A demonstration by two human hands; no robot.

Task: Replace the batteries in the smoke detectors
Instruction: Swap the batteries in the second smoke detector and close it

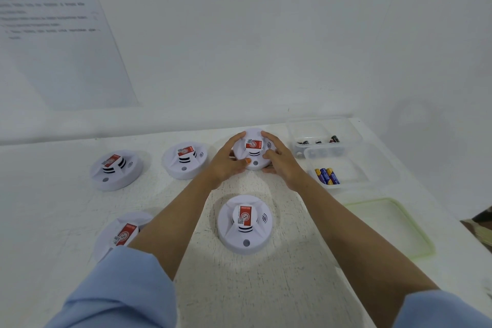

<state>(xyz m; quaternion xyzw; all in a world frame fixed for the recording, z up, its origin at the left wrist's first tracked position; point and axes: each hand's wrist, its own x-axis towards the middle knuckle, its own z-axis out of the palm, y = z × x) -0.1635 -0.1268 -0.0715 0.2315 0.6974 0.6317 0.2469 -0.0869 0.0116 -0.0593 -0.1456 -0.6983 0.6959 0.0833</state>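
Note:
Several white round smoke detectors with red labels stand on the white table. The far one [253, 150] sits between both my hands: my left hand [229, 162] curls round its left rim, my right hand [279, 160] round its right rim. Another detector [245, 224] lies nearer me, between my forearms. Two more stand at the left, one [186, 160] beside the held detector and one [115, 170] farther out. A further detector [119, 234] is partly hidden by my left sleeve. A clear box [354, 168] holds blue and yellow batteries [327, 176]. Behind it, another clear box [319, 128] holds dark batteries [318, 140].
A clear lid with a green rim [426, 245] lies flat at the right of the table. A printed sheet [53, 34] hangs on the white wall at the left. The table's right edge [452, 221] runs close past the lid.

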